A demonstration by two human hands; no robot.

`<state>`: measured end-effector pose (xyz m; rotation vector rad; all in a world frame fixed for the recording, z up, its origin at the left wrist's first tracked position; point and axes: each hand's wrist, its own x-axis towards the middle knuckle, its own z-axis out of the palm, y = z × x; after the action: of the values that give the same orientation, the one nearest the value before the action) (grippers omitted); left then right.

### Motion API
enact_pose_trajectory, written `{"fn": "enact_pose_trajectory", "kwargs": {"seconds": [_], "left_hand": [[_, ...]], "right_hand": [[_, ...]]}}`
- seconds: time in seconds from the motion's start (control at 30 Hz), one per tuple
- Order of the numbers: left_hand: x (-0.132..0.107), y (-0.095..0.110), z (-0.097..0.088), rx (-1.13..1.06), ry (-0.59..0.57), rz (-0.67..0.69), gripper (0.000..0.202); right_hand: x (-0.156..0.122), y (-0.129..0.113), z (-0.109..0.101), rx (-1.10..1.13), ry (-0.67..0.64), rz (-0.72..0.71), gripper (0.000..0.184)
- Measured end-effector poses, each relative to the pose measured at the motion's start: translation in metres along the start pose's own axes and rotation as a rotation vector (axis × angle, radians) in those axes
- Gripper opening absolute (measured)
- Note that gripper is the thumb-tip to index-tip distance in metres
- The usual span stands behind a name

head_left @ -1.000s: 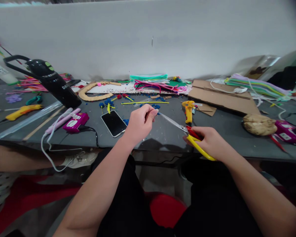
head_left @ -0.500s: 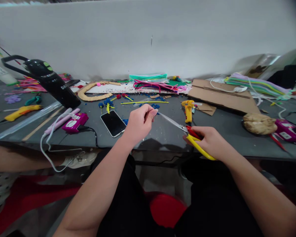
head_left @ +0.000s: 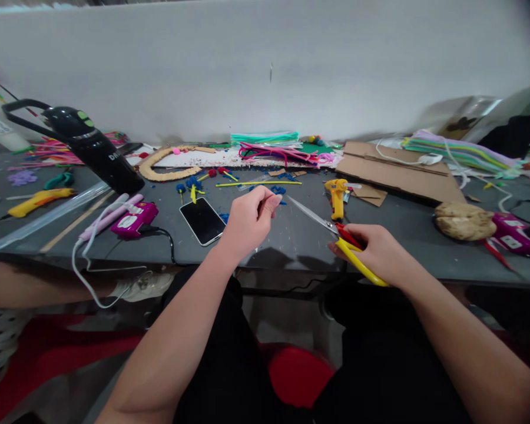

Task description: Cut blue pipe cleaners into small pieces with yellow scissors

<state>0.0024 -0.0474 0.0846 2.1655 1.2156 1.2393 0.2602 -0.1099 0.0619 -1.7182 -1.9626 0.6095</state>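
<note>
At the far left of the dark grey table (head_left: 406,227), a yellow tool with an orange part (head_left: 42,202) is lying flat, and a tall black bottle with a loop handle (head_left: 99,154) is standing behind a magenta box with a white label (head_left: 135,221). A tan, C-shaped piece (head_left: 172,175) is resting farther back, and a white-edged phone with a dark screen (head_left: 202,221) is lying just beside the person's left hand (head_left: 250,221). That hand is pressing thumb and forefinger together; I can't tell what, if anything, they're pinching. Beyond it, a thin, fuzzy yellow stem (head_left: 258,183) is lying across the table. The metal scissors with red and yellow handles (head_left: 330,226) are pointing their blades towards those fingertips, hanging between the two hands. Behind them a small yellow glue gun (head_left: 337,200) is lying. The right hand (head_left: 377,250) is curling its fingers around the scissor handles, while brown cardboard sheets (head_left: 401,171) are resting farther back.
</note>
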Motion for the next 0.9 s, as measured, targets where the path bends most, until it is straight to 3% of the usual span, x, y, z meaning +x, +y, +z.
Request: {"fn": "enact_pose_trajectory", "kwargs": {"seconds": [0.7,0.9], "left_hand": [[-0.0005,0.0005,0.0006,0.005,-0.002,-0.014,0.03],[-0.0004,0.0,0.0011,0.005,0.002,-0.004,0.027]], "right_hand": [[0.0013,0.0027,0.0006,-0.078,-0.021,-0.035,0.02],[0.0007,0.0036,0.0012,-0.065,-0.024,-0.027,0.023]]}}
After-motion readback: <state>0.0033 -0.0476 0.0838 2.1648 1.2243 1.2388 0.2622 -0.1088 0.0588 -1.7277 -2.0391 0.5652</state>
